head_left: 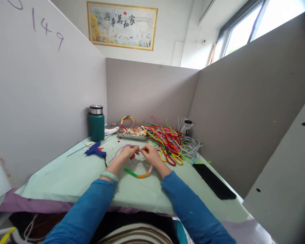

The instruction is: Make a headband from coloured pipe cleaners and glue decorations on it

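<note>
My left hand (128, 153) is closed in a pinch on a light purple pipe cleaner (120, 148), whose loose end curves down to the left over the table. Close beside it, my right hand (150, 154) pinches at the same spot, fingertips nearly touching the left ones. Below the hands a curved band wrapped in green, orange and pink (142, 176) hangs or lies in an arc. Its pink end goes up behind my right hand, so the join with the purple strand is hidden.
A blue glue gun (96, 150) lies left, near a green bottle (97, 126). At the back are a metal tray (133, 137) of small pieces, a colourful ring (127, 117) and a heap of pipe cleaners (165, 135). Grey wire coils (193, 145) and a black slab (214, 181) lie right.
</note>
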`<state>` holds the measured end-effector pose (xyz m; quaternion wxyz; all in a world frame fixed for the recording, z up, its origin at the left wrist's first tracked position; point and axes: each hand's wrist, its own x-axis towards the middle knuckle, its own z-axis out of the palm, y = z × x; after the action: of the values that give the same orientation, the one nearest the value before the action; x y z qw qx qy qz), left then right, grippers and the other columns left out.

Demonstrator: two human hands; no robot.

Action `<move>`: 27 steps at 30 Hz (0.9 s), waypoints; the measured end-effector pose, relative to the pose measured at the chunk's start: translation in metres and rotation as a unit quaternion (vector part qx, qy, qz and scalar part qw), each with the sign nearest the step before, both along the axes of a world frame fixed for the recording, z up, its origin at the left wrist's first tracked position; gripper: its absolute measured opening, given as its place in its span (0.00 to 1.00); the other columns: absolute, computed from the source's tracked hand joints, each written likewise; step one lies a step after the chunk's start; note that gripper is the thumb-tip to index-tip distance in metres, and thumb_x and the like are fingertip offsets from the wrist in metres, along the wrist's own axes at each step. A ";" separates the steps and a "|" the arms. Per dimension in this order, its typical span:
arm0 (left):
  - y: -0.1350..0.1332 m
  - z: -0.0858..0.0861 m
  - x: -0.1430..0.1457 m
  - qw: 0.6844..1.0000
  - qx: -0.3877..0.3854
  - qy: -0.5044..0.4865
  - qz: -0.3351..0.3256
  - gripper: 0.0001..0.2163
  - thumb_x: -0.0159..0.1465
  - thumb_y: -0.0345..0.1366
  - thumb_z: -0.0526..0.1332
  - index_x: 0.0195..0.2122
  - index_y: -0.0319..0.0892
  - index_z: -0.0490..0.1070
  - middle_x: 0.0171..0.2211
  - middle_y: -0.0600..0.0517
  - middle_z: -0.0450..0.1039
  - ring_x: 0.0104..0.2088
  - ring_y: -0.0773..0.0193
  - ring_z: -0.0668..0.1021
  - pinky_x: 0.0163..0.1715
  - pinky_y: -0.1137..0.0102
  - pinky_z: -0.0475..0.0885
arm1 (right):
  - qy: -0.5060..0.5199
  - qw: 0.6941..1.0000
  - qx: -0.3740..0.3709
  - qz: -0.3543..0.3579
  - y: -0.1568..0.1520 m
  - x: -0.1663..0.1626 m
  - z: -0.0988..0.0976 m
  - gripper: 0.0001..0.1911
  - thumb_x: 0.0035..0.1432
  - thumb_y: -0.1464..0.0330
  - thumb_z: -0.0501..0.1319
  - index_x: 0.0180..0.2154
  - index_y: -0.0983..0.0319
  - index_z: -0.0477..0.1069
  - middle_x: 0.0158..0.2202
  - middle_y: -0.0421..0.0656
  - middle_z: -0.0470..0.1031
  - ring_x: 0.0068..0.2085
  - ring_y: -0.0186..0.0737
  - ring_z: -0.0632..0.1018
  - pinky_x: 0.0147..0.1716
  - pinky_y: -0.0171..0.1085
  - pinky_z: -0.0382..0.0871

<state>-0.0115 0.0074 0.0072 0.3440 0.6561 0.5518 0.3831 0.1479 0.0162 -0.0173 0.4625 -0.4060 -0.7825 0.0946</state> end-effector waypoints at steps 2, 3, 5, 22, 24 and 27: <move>0.002 -0.001 0.000 0.999 0.030 -0.009 -0.008 0.16 0.56 0.46 0.54 0.28 0.36 0.73 0.17 0.52 0.69 0.15 0.71 0.68 0.14 0.76 0.59 | 0.016 1.000 -0.014 -0.006 0.003 0.001 0.000 0.07 0.53 0.66 0.56 0.28 0.61 0.70 0.25 0.39 0.72 0.28 0.34 0.71 0.28 0.32 0.60; 0.003 -0.002 0.001 0.999 0.039 -0.015 -0.012 0.15 0.55 0.45 0.55 0.30 0.36 0.73 0.22 0.50 0.72 0.16 0.70 0.70 0.14 0.76 0.61 | 0.024 0.999 -0.021 -0.008 0.004 0.002 0.000 0.07 0.53 0.66 0.56 0.28 0.61 0.70 0.25 0.39 0.72 0.27 0.34 0.71 0.28 0.32 0.60; 0.005 -0.004 0.001 0.998 0.055 -0.024 -0.022 0.15 0.54 0.43 0.57 0.33 0.36 0.73 0.28 0.48 0.74 0.20 0.69 0.72 0.15 0.77 0.62 | 0.038 0.999 -0.036 -0.011 0.004 0.002 0.000 0.07 0.53 0.65 0.56 0.28 0.61 0.70 0.25 0.39 0.73 0.27 0.34 0.71 0.28 0.32 0.61; 0.008 -0.004 0.003 0.972 0.199 0.122 0.009 0.07 0.53 0.33 0.61 0.30 0.42 0.79 0.32 0.48 0.76 0.33 0.63 0.74 0.36 0.73 0.65 | 0.030 0.999 -0.033 -0.002 0.002 0.003 0.001 0.08 0.53 0.65 0.56 0.29 0.62 0.71 0.27 0.40 0.73 0.29 0.34 0.72 0.29 0.33 0.63; 0.008 -0.004 0.002 0.976 0.186 0.111 0.005 0.07 0.52 0.34 0.61 0.29 0.40 0.78 0.30 0.48 0.75 0.32 0.63 0.73 0.33 0.73 0.64 | 0.027 0.999 -0.032 0.006 0.002 0.004 0.002 0.08 0.53 0.65 0.56 0.30 0.62 0.71 0.27 0.40 0.73 0.29 0.34 0.72 0.29 0.33 0.63; 0.007 -0.003 0.002 0.991 0.115 0.071 -0.020 0.08 0.53 0.36 0.60 0.27 0.38 0.76 0.21 0.52 0.71 0.23 0.67 0.69 0.25 0.74 0.61 | 0.024 0.999 -0.022 0.016 0.001 0.005 0.003 0.08 0.54 0.65 0.56 0.30 0.62 0.71 0.27 0.40 0.73 0.29 0.34 0.71 0.29 0.32 0.62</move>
<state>-0.0095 0.0142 0.0045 0.2342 0.7277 0.5136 0.3897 0.1529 0.0167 -0.0142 0.4704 -0.4016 -0.7751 0.1292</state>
